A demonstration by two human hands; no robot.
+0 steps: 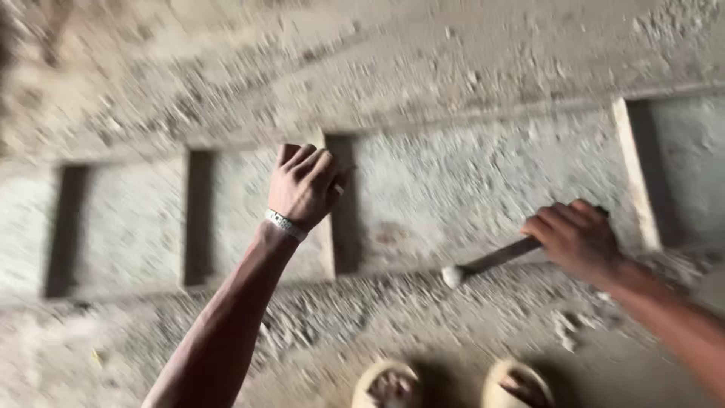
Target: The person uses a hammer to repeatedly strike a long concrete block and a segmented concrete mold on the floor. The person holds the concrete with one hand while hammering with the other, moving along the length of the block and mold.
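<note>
Dusty ground (pixel 423 45) covered with pale rubble and small stones. Loose crumbled debris (pixel 317 310) heaped along the near edge of the frame. Two light sandals (pixel 453 385) at the bottom edge, toes visible inside, standing side by side on the dirt. Picture blurred, finer detail impossible to tell.

Site: rough building/masonry yard, outdoors. Evidence: wooden mould frame (pixel 483 125) w/ compartments packed w/ grey mortar; dusty ground (pixel 423 45) strewn w/ rubble & crumbs; my sandalled feet (pixel 453 385) on bare dirt. No furniture.
</note>
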